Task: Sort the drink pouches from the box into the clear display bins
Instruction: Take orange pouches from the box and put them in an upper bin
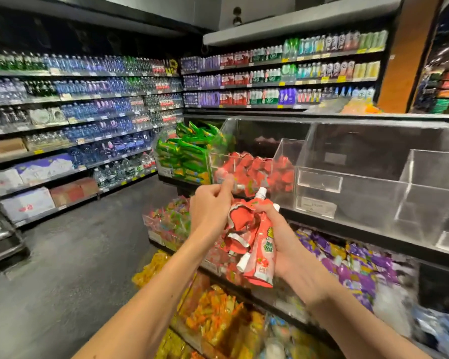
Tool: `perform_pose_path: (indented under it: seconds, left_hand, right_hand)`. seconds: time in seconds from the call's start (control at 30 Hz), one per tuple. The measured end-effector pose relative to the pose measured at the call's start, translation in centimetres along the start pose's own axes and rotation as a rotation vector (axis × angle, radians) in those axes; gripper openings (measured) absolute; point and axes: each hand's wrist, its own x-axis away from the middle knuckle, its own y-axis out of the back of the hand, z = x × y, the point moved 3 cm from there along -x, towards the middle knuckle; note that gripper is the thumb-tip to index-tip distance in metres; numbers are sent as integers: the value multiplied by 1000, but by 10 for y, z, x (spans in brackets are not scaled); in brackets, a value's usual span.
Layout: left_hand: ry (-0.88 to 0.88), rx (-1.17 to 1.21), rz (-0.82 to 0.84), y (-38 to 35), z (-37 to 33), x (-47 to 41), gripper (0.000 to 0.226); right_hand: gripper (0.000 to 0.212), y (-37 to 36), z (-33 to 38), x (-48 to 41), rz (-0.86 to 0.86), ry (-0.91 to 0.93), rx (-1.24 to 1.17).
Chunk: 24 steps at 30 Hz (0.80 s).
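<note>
Your right hand (pixel 280 239) is clenched round a bunch of red pouches (pixel 244 221) at the centre of the view. One pouch stands up out of your fist with its white cap (pixel 262 192) at 12 o'clock, and another hangs down past your wrist toward 6 o'clock. Your left hand (pixel 209 206) is just beside the bunch at its 9 o'clock, fingers curled and thumb and forefinger raised toward the bin. It is blurred, so you cannot tell whether it grips a pouch or only touches the bunch. At 12 o'clock from your hands, close behind them, stands a clear bin (pixel 240 154) already piled with the same red pouches. Green pouches (pixel 184 156) fill the display next to it at 11 o'clock. At 2 o'clock a row of bare clear bins (pixel 373 193) sits on the same shelf. Below, purple packs (pixel 360 270) lie at 4 o'clock and orange packs (pixel 213 314) at 6 o'clock. Bottle shelves (pixel 75 112) run along the wall at 10 o'clock, above a grey floor (pixel 75 255).
</note>
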Motion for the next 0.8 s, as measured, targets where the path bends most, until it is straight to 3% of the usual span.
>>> perform_pose_path:
  seconds: [0.13, 0.27, 0.43, 0.67, 0.8]
  left_hand:
    - [-80, -86, 181, 0, 2, -32, 78]
    - [-225, -76, 379, -3, 1, -62, 58]
    - [-447, -62, 385, -15, 2, -112, 39]
    - [-560, 179, 523, -53, 3, -205, 24]
    - [-570, 201, 600, -95, 4, -253, 20]
  right_hand:
    - [32, 1, 27, -40, -45, 43, 39]
    - [34, -1, 56, -73, -44, 127, 98]
    - [48, -8, 91, -103, -100, 219, 127]
    - [16, -7, 155, -120, -268, 440, 107]
    - [19, -12, 182, -115, -377, 572, 91]
